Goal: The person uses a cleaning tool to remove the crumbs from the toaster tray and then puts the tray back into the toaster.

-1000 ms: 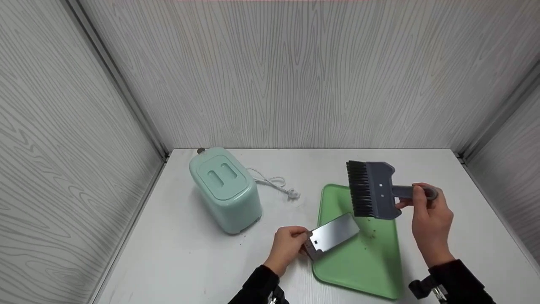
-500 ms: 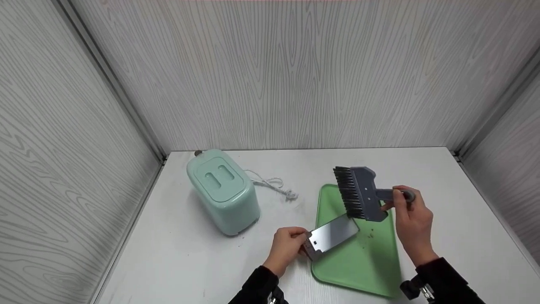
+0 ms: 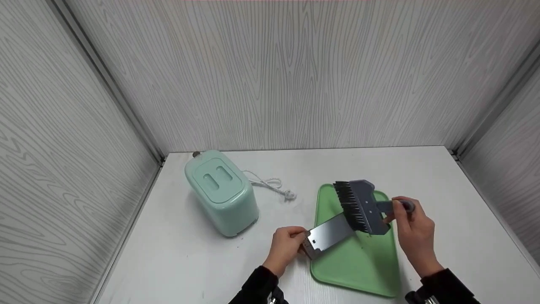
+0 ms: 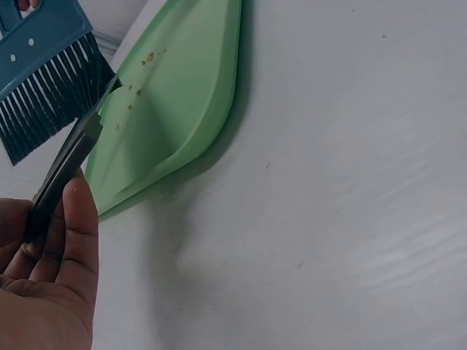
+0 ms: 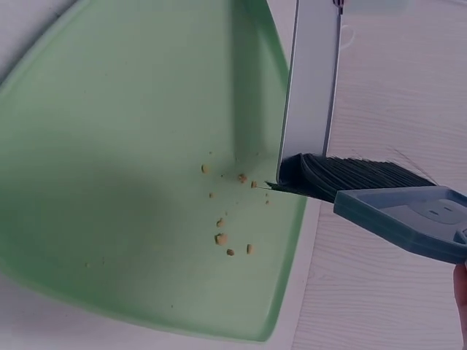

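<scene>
Though flat, a shiny oblong plate (image 3: 331,233) against a dark-bristled brush (image 3: 363,207)

There is one left hand (image 3: 286,249), one right hand (image 3: 417,234), one brush (image 3: 367,207), one metal plate (image 3: 329,233) and, at five o'clock from the head view's centre, one green tray (image 3: 354,270). That tray holds about eight larger crumbs (image 5: 221,239), plus specks (image 5: 211,152) too small to count. At eight o'clock stands one mint-green appliance (image 3: 223,194), with one white cord (image 3: 262,182) and one plug (image 3: 290,195) at its three o'clock.
</scene>
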`<state>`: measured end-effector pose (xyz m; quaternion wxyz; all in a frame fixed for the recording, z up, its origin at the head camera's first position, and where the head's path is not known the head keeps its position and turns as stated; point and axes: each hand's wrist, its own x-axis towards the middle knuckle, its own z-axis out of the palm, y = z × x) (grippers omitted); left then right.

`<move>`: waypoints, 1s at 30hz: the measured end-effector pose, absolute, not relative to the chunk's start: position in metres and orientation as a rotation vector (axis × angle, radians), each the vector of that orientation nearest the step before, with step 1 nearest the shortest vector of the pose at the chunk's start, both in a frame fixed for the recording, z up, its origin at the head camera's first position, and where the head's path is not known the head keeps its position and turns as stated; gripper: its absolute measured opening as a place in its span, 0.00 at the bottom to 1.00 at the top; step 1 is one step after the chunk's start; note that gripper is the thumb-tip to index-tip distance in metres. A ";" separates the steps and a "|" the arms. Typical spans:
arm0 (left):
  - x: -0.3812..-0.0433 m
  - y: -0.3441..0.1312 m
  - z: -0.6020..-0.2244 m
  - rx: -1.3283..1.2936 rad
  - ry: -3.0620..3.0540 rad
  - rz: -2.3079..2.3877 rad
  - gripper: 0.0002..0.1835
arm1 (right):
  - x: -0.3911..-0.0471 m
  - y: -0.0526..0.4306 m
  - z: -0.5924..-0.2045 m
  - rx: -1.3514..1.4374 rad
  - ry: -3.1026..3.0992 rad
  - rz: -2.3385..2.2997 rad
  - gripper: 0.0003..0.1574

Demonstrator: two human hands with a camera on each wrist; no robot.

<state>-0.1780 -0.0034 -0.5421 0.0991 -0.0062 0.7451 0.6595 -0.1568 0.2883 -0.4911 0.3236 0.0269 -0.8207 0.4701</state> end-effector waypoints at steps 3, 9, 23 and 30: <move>-0.179 -0.004 -0.542 -0.031 2.201 1.957 0.09 | -0.153 0.290 -0.491 0.045 -2.161 1.236 0.11; -0.181 -0.003 -0.543 -0.061 2.206 1.950 0.09 | -0.148 0.293 -0.491 0.029 -2.183 1.244 0.11; -0.182 -0.002 -0.544 -0.083 2.204 1.952 0.08 | -0.141 0.307 -0.493 -0.089 -2.194 1.241 0.10; -0.182 -0.005 -0.544 -0.064 2.179 1.978 0.09 | -0.140 0.309 -0.490 -0.066 -2.143 1.240 0.11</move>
